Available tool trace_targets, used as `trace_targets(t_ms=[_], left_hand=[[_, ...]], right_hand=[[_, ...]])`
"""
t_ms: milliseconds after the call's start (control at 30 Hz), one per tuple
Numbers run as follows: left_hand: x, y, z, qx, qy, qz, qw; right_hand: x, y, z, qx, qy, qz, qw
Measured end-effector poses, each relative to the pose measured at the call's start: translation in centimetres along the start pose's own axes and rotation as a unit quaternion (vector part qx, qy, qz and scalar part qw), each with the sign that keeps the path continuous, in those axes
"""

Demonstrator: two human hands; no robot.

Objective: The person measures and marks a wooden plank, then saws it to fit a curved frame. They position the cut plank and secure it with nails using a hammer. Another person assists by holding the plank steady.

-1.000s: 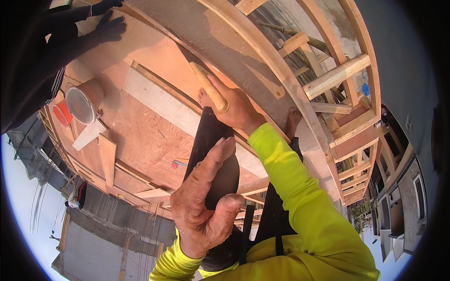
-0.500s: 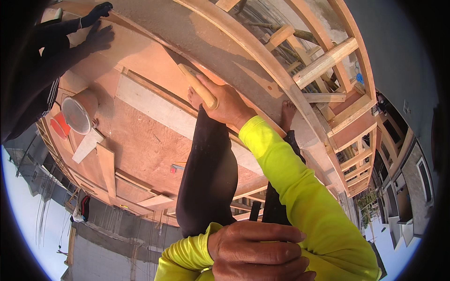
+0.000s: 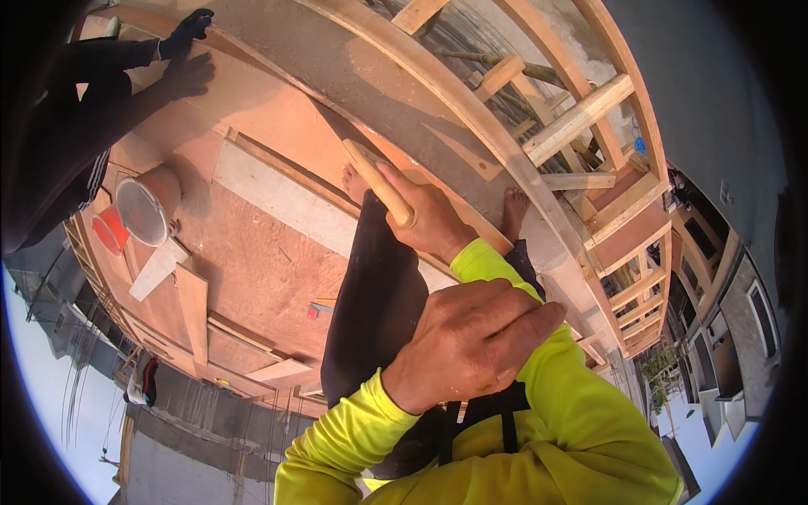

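Observation:
My right hand point(image 3: 431, 217) is wrapped round a pale wooden handle point(image 3: 370, 172), held slantwise above a timber edge with its far end sticking out past the fingers. Whatever the handle joins is hidden. In the foreground my left hand point(image 3: 471, 345) is curled into a fist above my right forearm; its palm side is out of sight, so I cannot see what it holds. Both sleeves are bright yellow-green. Below the handle, one bare foot point(image 3: 353, 181) rests by a board, and the other foot point(image 3: 515, 206) stands on the grey ledge.
A co-worker's gloved hand point(image 3: 187, 32) is at upper left. Below are a greyish bucket point(image 3: 143, 210) and a red bucket point(image 3: 109, 229). A pale board point(image 3: 278, 194) and a small red-and-blue object point(image 3: 316, 311) lie on the plywood point(image 3: 252, 252). Open timber framing point(image 3: 581, 122) runs along the right.
My left fist has risen from the lower edge to cover part of my right forearm. My right hand and the wooden handle appear slightly lower and further right.

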State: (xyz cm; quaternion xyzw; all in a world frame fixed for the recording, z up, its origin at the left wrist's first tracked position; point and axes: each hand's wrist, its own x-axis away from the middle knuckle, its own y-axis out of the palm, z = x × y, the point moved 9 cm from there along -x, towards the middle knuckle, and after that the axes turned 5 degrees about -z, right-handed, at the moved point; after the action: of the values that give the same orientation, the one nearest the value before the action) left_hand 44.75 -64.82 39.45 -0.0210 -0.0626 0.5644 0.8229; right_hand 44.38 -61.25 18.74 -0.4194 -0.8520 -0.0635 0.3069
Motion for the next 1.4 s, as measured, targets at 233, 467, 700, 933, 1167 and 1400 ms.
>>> trace_targets(t_ms=[233, 467, 700, 933, 1167, 1400], left_hand=[[-1.1, -0.4, 1.6, 0.007, 0.037, 0.012, 0.999], [-0.9, 2.7, -0.4, -0.019, -0.006, -0.046, 0.999], [-1.0, 0.4, 1.5, -0.002, 0.046, 0.028, 0.999], [0.1, 2.9, 0.0, -0.014, -0.030, -0.042, 0.999], [-0.9, 1.7, 1.9, -0.002, 0.031, 0.003, 1.000], [0.2, 5.0, 0.1, -0.020, -0.036, -0.057, 0.998]], right_hand=[[10.3, -2.7, 0.6, -0.059, -0.014, -0.051, 0.997], [-1.6, -0.3, 1.0, -0.005, -0.011, -0.027, 1.000], [11.5, -4.0, -0.1, -0.042, -0.072, -0.032, 0.996], [-1.2, -0.3, 1.2, -0.032, 0.027, -0.067, 0.997], [9.7, -3.4, 1.0, 0.017, -0.080, 0.029, 0.996], [2.3, -0.3, 3.4, -0.047, 0.019, -0.037, 0.998]])
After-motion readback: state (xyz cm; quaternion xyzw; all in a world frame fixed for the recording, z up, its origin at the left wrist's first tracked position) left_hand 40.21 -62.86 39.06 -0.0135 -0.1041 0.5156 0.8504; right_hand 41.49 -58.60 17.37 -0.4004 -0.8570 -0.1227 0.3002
